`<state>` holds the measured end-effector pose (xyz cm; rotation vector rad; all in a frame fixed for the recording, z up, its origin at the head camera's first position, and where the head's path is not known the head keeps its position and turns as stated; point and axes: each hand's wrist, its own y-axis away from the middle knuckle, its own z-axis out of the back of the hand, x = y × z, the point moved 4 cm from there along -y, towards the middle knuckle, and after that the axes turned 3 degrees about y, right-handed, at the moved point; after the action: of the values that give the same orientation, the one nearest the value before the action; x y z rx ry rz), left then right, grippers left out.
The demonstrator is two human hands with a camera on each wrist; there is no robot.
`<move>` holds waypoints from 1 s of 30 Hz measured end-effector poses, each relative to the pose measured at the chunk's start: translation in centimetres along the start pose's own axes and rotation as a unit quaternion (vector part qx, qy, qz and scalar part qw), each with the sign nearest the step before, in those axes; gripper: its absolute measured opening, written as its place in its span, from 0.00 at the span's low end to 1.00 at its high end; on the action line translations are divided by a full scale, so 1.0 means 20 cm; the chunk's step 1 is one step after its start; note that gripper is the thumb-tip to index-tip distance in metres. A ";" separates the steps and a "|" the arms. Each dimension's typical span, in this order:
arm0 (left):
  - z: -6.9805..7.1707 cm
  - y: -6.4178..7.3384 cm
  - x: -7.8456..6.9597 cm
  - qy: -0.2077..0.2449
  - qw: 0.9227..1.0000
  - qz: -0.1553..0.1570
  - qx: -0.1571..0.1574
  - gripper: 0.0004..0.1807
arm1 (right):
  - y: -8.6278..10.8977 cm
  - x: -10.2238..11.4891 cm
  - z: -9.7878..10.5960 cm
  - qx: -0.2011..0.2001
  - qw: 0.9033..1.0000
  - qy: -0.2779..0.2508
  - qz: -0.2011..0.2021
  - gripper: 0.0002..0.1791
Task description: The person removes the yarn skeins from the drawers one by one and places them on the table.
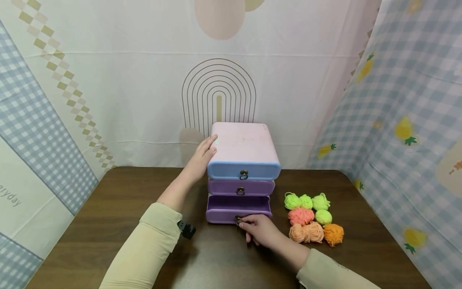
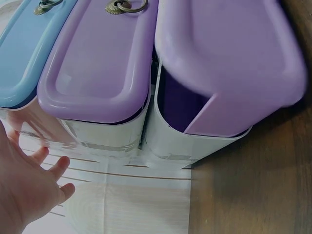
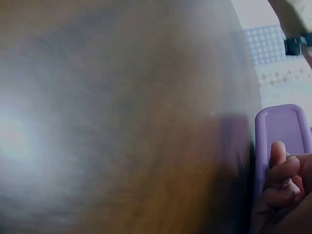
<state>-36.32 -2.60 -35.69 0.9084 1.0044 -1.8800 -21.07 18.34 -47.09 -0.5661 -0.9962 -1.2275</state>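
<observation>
A small three-tier drawer cabinet [image 1: 243, 140] with a pale pink top stands at the back middle of the table. Its blue top drawer [image 1: 231, 170] and purple middle drawer [image 1: 223, 187] are closed, while the purple bottom drawer [image 1: 221, 216] is pulled partway out, its visible inside dark and bare. My right hand [image 1: 261, 229] pinches the bottom drawer's ring pull [image 1: 238, 219]; in the right wrist view its curled fingers [image 3: 284, 170] are at the drawer front. Against the cabinet's upper left side rests my left hand [image 1: 202, 157], fingers extended.
Right of the cabinet lie several small yarn balls: green yarn [image 1: 292, 200], coral yarn [image 1: 301, 216], peach yarn [image 1: 306, 233] and orange yarn [image 1: 333, 235]. A patterned cloth [image 1: 144, 80] hangs behind the brown wooden table [image 1: 126, 192].
</observation>
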 end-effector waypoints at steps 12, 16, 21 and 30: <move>0.00 0.00 -0.01 -0.003 1.000 -0.001 0.005 0.30 | -0.17 -0.01 0.06 -0.036 0.999 0.003 -0.012 0.14; 0.00 0.01 -0.01 -0.003 1.000 0.002 0.003 0.30 | -0.21 0.00 0.07 -0.036 0.999 -0.005 -0.013 0.15; 0.01 0.01 0.00 -0.003 1.000 0.003 0.003 0.30 | -0.22 -0.01 0.07 -0.025 0.999 -0.015 -0.022 0.15; 0.01 0.00 0.00 -0.005 1.000 -0.001 0.004 0.30 | -0.21 -0.02 0.07 -0.011 0.999 -0.021 -0.026 0.17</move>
<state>-36.39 -2.77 -35.58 0.9031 0.9923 -1.8893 -25.50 18.48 -47.28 -0.5890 -1.0399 -1.2791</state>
